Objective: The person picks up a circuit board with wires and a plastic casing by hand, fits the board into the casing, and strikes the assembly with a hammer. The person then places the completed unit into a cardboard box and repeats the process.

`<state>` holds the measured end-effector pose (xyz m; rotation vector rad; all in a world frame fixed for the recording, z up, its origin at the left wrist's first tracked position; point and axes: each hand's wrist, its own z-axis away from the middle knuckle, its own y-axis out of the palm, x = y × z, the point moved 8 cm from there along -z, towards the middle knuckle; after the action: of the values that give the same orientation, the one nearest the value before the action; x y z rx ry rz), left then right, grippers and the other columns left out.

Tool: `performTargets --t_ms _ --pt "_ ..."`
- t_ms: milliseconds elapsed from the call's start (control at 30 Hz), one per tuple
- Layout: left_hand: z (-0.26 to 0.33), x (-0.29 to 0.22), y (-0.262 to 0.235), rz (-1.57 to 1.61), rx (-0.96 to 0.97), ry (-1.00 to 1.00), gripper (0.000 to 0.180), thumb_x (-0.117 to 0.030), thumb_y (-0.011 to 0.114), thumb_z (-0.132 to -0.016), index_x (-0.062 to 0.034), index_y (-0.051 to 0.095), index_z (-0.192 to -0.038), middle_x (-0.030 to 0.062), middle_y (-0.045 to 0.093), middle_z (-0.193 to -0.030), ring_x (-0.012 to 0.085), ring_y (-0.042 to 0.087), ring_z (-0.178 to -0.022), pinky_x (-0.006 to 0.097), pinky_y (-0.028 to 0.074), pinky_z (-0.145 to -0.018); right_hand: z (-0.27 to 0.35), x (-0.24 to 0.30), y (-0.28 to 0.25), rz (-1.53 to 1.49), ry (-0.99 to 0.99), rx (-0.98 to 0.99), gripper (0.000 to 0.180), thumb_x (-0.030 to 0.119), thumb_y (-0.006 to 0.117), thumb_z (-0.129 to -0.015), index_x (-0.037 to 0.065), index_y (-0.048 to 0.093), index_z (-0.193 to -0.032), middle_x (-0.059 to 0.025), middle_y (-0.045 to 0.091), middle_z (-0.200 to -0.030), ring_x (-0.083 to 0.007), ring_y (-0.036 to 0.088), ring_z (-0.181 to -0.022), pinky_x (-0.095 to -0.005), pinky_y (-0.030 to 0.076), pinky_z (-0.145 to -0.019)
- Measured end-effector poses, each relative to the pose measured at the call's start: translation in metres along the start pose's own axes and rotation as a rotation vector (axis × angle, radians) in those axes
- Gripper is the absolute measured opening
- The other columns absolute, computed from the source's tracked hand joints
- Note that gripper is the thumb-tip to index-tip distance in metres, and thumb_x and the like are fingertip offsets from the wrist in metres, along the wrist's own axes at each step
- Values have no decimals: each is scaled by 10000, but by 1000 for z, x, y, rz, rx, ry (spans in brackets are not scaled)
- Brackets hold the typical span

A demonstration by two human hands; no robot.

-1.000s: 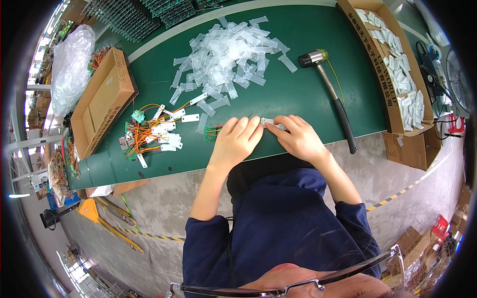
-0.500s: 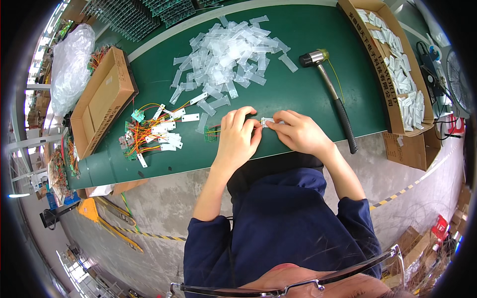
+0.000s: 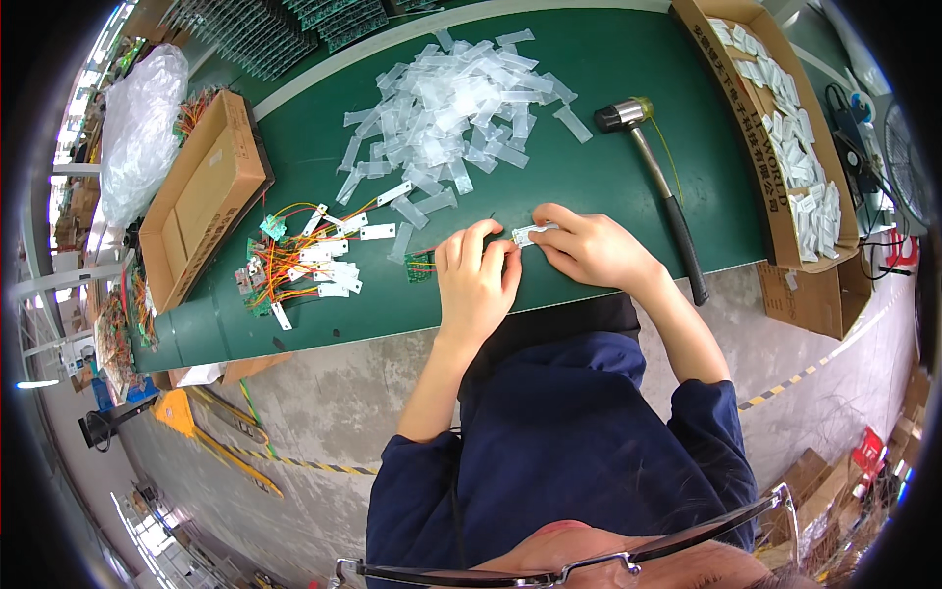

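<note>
Head view: at frame centre both hands grip one small clear bag [image 3: 533,234], left hand [image 3: 475,285] and right hand [image 3: 589,247] pinching it. Judged early: wired boards [image 3: 294,263] wait at left, empty bags [image 3: 456,103] piled above.

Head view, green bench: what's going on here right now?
A person seated at the green bench holds a small clear plastic bag between both hands: right hand, left hand. A small green circuit board with coloured wires lies by the left hand. More wired boards lie to the left, a heap of empty bags beyond, and a mallet to the right.
</note>
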<state>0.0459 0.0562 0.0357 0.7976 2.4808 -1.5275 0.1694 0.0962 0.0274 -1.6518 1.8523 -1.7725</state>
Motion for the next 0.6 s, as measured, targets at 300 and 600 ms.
performTargets --t_ms 300,600 --pt "12 -9 1 -48 -98 -16 133 -116 728 -777 -107 616 -849 15 590 -1061 230 540 -963 388 386 -854 3 11 -7 173 -108 -132 237 62 707 -738 48 671 -971 -30 595 -984 -187 596 -754 -313 518 -601" --pt "14 -18 -1 -147 -83 55 118 -125 715 -792 -113 649 -890 -2 581 -1035 204 537 -937 366 389 -801 4 7 -5 129 -99 -122 225 53 706 -742 48 672 -964 -31 597 -945 -189 603 -750 -315 516 -602"
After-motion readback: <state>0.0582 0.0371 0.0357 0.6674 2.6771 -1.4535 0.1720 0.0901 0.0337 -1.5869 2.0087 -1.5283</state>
